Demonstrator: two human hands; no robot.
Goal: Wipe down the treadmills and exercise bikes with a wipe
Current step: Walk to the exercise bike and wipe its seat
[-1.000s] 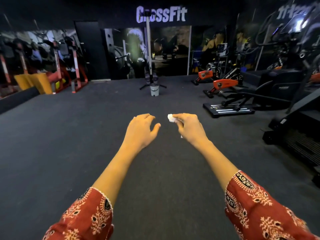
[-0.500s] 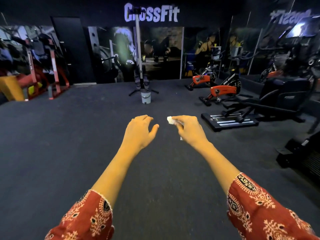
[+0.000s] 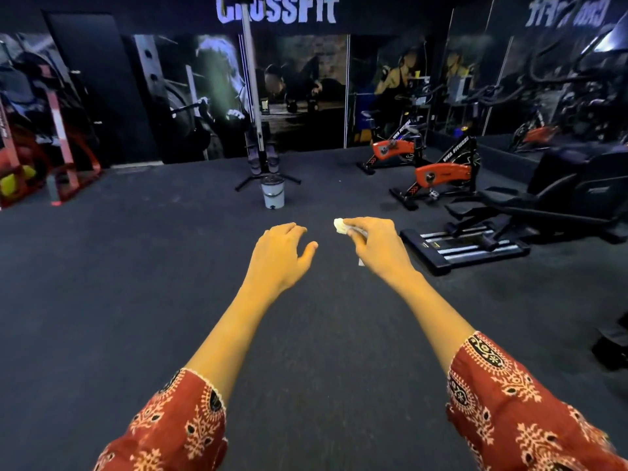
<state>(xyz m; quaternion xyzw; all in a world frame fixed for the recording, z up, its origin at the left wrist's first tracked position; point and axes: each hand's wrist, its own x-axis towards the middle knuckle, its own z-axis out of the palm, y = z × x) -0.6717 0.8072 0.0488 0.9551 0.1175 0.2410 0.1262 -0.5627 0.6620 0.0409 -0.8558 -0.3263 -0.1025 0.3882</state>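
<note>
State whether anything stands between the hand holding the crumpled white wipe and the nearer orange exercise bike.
Nothing visible does: only bare dark floor lies between the right hand, pinching the crumpled white wipe, and the nearer orange exercise bike.

"CROSSFIT" lettering [image 3: 277, 10] high on back wall [image 3: 390, 15]; "VIVA FITNESS" on orange exercise bike [image 3: 441, 173] frame

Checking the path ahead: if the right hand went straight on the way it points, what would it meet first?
Likely the small bin, across bare floor; depth is unclear. The right hand, pinching the wipe, points left of the bikes.
</note>
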